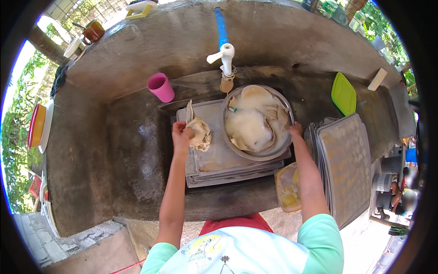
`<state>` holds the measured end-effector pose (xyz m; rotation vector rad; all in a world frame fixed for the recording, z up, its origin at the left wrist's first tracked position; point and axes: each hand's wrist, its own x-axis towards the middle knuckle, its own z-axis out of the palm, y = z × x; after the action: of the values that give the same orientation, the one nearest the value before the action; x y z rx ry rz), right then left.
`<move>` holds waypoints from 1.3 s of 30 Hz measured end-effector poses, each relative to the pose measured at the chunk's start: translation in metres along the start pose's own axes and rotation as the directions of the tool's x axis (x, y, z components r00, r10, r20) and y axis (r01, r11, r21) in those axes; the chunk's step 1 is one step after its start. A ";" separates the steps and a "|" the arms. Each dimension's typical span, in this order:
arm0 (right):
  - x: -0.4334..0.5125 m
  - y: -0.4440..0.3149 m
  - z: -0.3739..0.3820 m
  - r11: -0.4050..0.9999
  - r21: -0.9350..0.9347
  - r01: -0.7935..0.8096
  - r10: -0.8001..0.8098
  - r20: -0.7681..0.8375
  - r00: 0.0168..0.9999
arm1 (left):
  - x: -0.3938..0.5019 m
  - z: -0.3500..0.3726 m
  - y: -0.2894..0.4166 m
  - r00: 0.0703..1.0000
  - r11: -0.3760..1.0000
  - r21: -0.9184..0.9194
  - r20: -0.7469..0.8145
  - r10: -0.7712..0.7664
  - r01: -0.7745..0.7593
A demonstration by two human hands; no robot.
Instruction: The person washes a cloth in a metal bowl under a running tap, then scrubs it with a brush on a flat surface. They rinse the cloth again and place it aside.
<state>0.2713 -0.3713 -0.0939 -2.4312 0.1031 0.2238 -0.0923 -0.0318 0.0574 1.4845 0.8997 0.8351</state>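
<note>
A round metal basin (255, 156) rests tilted on a stack of metal trays (214, 161) in a concrete sink. It holds cloudy, foamy water and soaked off-white cloths (280, 116), with a small green-ended item among them. On the basin's right rim, my right hand (295, 130) grips the edge. Left of the basin, my left hand (182, 133) holds the side of a crumpled, wet beige cloth (200, 135) over the trays. A white tap (226, 58) on a blue pipe stands behind the basin, with a fabric piece tied at its spout.
A pink plastic cup (162, 88) stands back left. At right are a green lid (344, 94), a leaning stack of metal trays (345, 167) and a yellowish plastic container (287, 188). A brown mug (93, 32) sits on the ledge. People are at far right.
</note>
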 end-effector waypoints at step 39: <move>0.079 -0.224 -0.115 0.976 0.026 -0.217 0.217 -0.029 0.976 | 0.016 0.184 -0.028 0.962 0.992 0.117 0.264 -0.074 0.044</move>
<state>0.3942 -0.2758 0.1188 -2.3998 0.3849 0.2801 0.0758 -0.0988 0.0123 1.6129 0.7918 0.5309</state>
